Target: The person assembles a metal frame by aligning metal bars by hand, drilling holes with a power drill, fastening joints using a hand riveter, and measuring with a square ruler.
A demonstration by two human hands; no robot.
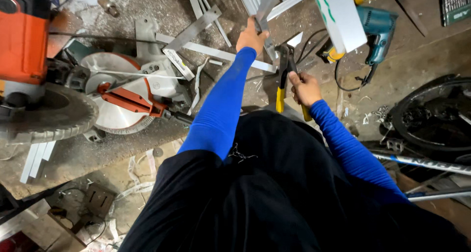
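Above sawdust floor, right hand (305, 87) holds snips (284, 70) upright, jaws pointing up.

Blue sleeves, black clothing below

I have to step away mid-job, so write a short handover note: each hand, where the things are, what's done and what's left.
Left hand: gripping a pale metal strip, held up over the floor.
Right hand: closed on the yellow-handled snips, whose jaws sit at the strip's lower end.
Around: miter saw to the left, blue power drill to the right, more cut metal profiles on the dusty floor.
Done: strip picked up, snips brought to it.
Left: whether a cut has begun cannot be told; the strip looks whole.
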